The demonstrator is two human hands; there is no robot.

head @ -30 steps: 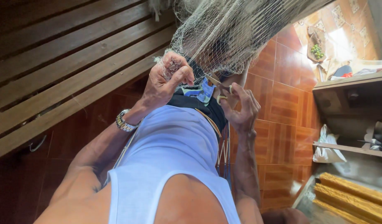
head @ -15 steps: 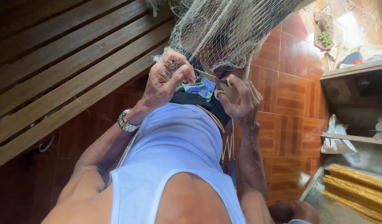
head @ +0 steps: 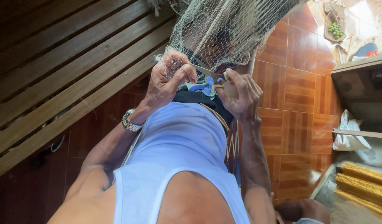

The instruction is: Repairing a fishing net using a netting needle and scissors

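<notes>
A pale fishing net (head: pixel 228 29) hangs down from the top of the view in front of my chest. My left hand (head: pixel 168 81), with a metal watch (head: pixel 130 121) on its wrist, pinches a bit of the net's mesh between thumb and fingers. My right hand (head: pixel 240 95) holds small scissors (head: pixel 207 72) with yellow-green handles. The blades are open and point left at the mesh by my left thumb. My white sleeveless shirt (head: pixel 178 153) fills the lower middle.
A slatted wooden bench or wall (head: pixel 62 66) runs along the left. The floor is of orange-brown tiles (head: pixel 298 83). A wooden shelf (head: pixel 361 66), a white plastic bag (head: pixel 348 135) and yellow wooden strips (head: pixel 361 186) stand at the right.
The scissors have come into clear view with blades open at the net by my left thumb. Both hands stayed close together, shifting slightly.
</notes>
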